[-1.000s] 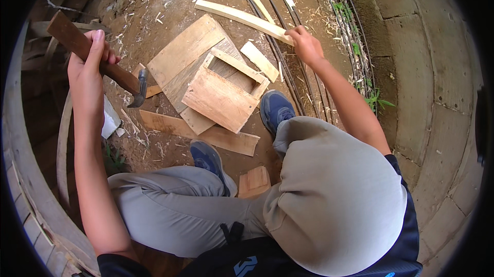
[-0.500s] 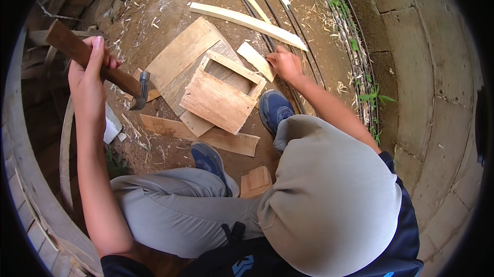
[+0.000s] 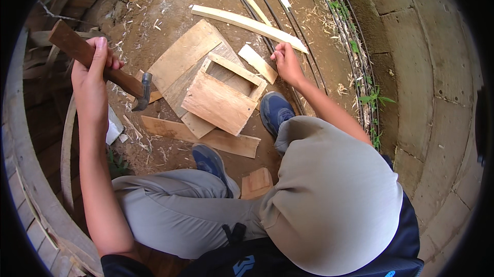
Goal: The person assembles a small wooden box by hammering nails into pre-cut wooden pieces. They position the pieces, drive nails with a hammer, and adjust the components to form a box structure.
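My left hand grips a claw hammer by its dark brown wooden handle, its metal head hanging low toward the boards. My right hand is closed in a pinch at the upper middle; whatever its fingertips hold, if anything, is too small to make out. Beside those fingers lies a short pale wood offcut. Between my hands a small wooden box frame rests tilted on wide flat boards. Its top is partly covered by a plank, leaving a rectangular opening on the far side.
Around the box lie a long pale strip, a flat plank and a wood block. Black cables run along the dirt. A plank-patterned wall rises on the right. My shoes are close to the box.
My right hand has lifted slightly away from the pale offcut, moving a little up and right. My left hand and the hammer have barely shifted.
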The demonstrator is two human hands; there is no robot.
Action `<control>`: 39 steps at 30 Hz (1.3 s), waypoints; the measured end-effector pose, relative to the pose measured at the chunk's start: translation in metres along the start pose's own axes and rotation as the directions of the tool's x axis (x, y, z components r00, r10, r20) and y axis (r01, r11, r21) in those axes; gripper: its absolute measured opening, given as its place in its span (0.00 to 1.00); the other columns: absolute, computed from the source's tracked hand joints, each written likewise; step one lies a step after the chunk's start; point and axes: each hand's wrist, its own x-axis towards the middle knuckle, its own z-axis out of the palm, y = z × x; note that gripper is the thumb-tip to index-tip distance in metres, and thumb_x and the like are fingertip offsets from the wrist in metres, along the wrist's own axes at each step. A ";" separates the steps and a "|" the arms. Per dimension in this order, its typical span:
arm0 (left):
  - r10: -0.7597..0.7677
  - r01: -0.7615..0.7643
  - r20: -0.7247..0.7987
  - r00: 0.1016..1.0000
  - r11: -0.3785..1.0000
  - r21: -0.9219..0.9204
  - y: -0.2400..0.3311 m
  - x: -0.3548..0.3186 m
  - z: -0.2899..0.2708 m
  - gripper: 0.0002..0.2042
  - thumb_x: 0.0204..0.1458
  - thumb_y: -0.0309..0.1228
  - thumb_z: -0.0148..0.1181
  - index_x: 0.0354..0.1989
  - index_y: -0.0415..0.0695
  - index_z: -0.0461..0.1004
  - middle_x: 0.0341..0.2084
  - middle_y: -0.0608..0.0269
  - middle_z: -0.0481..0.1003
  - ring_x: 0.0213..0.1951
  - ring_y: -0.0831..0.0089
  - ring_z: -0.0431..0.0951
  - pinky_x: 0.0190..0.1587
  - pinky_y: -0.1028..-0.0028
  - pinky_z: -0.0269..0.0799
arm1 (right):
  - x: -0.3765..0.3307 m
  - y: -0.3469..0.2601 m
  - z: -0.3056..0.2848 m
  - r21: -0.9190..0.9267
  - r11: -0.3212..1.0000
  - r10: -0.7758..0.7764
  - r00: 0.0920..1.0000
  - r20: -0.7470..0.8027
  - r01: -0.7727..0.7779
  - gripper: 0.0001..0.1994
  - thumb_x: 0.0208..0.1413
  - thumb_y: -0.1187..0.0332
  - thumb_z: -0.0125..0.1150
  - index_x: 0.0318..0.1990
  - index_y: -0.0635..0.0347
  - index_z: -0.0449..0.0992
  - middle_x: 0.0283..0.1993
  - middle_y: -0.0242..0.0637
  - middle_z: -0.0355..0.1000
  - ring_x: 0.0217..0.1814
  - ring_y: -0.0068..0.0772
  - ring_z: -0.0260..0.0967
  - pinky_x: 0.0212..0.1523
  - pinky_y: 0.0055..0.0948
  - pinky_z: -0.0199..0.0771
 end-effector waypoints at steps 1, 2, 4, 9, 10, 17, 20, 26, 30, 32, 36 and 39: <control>0.008 -0.008 0.008 1.000 1.000 -0.005 0.001 0.001 0.002 0.11 0.70 0.39 0.54 0.44 0.43 0.69 0.29 0.69 0.64 0.34 0.76 0.68 0.48 0.68 0.72 | -0.002 0.010 0.001 0.193 0.979 0.062 0.998 0.002 -0.061 0.08 0.71 0.66 0.49 0.49 0.59 0.70 0.38 0.35 0.70 0.34 0.31 0.72 0.35 0.32 0.75; 0.009 -0.009 0.004 1.000 1.000 -0.006 0.000 0.000 0.000 0.11 0.70 0.39 0.54 0.44 0.43 0.70 0.29 0.69 0.64 0.34 0.76 0.68 0.48 0.68 0.72 | -0.003 0.006 0.004 0.280 0.946 0.151 0.986 0.067 -0.164 0.08 0.71 0.66 0.48 0.48 0.59 0.70 0.36 0.33 0.69 0.32 0.27 0.69 0.33 0.31 0.74; 0.009 -0.009 -0.005 1.000 1.000 0.002 0.000 -0.002 -0.002 0.11 0.70 0.39 0.54 0.44 0.43 0.70 0.29 0.69 0.64 0.34 0.76 0.68 0.48 0.68 0.72 | -0.007 -0.001 0.006 0.421 0.828 0.307 0.928 0.212 -0.370 0.08 0.71 0.68 0.45 0.46 0.59 0.70 0.33 0.28 0.66 0.28 0.21 0.63 0.29 0.28 0.71; 0.012 -0.012 -0.013 1.000 1.000 -0.012 0.002 -0.005 0.000 0.11 0.70 0.39 0.54 0.45 0.43 0.70 0.28 0.70 0.64 0.34 0.76 0.68 0.48 0.68 0.72 | -0.013 0.005 -0.012 0.475 0.578 0.454 0.746 0.488 -0.663 0.08 0.67 0.70 0.40 0.38 0.55 0.68 0.28 0.27 0.62 0.23 0.21 0.58 0.25 0.27 0.66; 0.013 -0.013 -0.005 1.000 1.000 -0.009 0.002 -0.005 0.000 0.11 0.70 0.39 0.54 0.44 0.43 0.70 0.28 0.70 0.64 0.34 0.77 0.68 0.48 0.68 0.72 | -0.015 0.009 -0.015 0.415 0.620 0.466 0.738 0.488 -0.666 0.08 0.67 0.69 0.41 0.38 0.55 0.68 0.28 0.29 0.63 0.25 0.23 0.60 0.27 0.29 0.68; 0.012 -0.012 -0.002 1.000 1.000 0.001 0.003 -0.007 -0.002 0.12 0.70 0.40 0.53 0.43 0.43 0.69 0.28 0.70 0.63 0.34 0.77 0.68 0.47 0.69 0.71 | -0.033 -0.067 -0.020 -0.319 0.948 0.107 0.926 0.361 0.014 0.12 0.58 0.68 0.60 0.42 0.62 0.65 0.40 0.48 0.70 0.45 0.51 0.70 0.49 0.45 0.70; 0.016 -0.016 0.012 1.000 1.000 -0.010 0.005 -0.006 0.002 0.12 0.70 0.40 0.53 0.43 0.43 0.69 0.28 0.70 0.63 0.34 0.77 0.68 0.47 0.70 0.71 | -0.031 -0.036 -0.014 -0.317 0.925 -0.070 0.915 0.397 0.208 0.18 0.52 0.75 0.66 0.46 0.64 0.65 0.43 0.51 0.72 0.48 0.57 0.72 0.51 0.46 0.71; 0.019 -0.019 0.013 1.000 1.000 0.002 0.004 -0.010 0.000 0.12 0.70 0.39 0.53 0.45 0.42 0.70 0.28 0.70 0.64 0.34 0.77 0.68 0.46 0.70 0.70 | -0.019 -0.023 -0.013 -0.254 0.967 0.076 0.959 0.272 -0.005 0.18 0.52 0.79 0.66 0.47 0.65 0.65 0.43 0.54 0.76 0.47 0.58 0.77 0.47 0.46 0.76; 0.046 -0.047 0.022 0.999 0.997 0.056 0.009 -0.009 0.008 0.11 0.69 0.39 0.55 0.45 0.42 0.71 0.27 0.71 0.64 0.33 0.78 0.68 0.45 0.71 0.70 | 0.001 0.005 -0.034 0.223 0.945 0.204 0.965 0.165 -0.238 0.16 0.53 0.83 0.63 0.40 0.59 0.61 0.39 0.44 0.77 0.40 0.36 0.77 0.37 0.33 0.77; 0.026 -0.027 0.012 1.000 0.998 0.064 0.006 -0.014 0.006 0.11 0.68 0.38 0.56 0.44 0.42 0.72 0.26 0.71 0.64 0.31 0.79 0.68 0.44 0.72 0.71 | 0.011 -0.024 -0.037 0.539 0.771 0.232 0.938 0.257 -0.338 0.21 0.54 0.86 0.63 0.35 0.52 0.55 0.38 0.36 0.76 0.36 0.22 0.73 0.34 0.23 0.73; -0.014 0.011 0.047 0.999 0.998 0.068 0.010 -0.018 0.017 0.10 0.66 0.37 0.59 0.41 0.43 0.74 0.21 0.74 0.63 0.26 0.82 0.65 0.38 0.74 0.70 | 0.018 -0.071 -0.063 0.647 0.694 0.195 0.948 0.253 -0.315 0.21 0.55 0.84 0.65 0.36 0.50 0.56 0.39 0.35 0.77 0.33 0.15 0.70 0.32 0.18 0.68; -0.047 0.045 0.046 0.998 0.997 0.055 0.012 -0.022 0.025 0.09 0.63 0.36 0.63 0.38 0.44 0.76 0.16 0.77 0.63 0.20 0.86 0.63 0.28 0.79 0.62 | 0.021 -0.115 -0.077 0.606 0.730 0.148 0.939 0.312 -0.317 0.22 0.56 0.82 0.66 0.36 0.49 0.55 0.39 0.36 0.77 0.35 0.16 0.72 0.33 0.17 0.69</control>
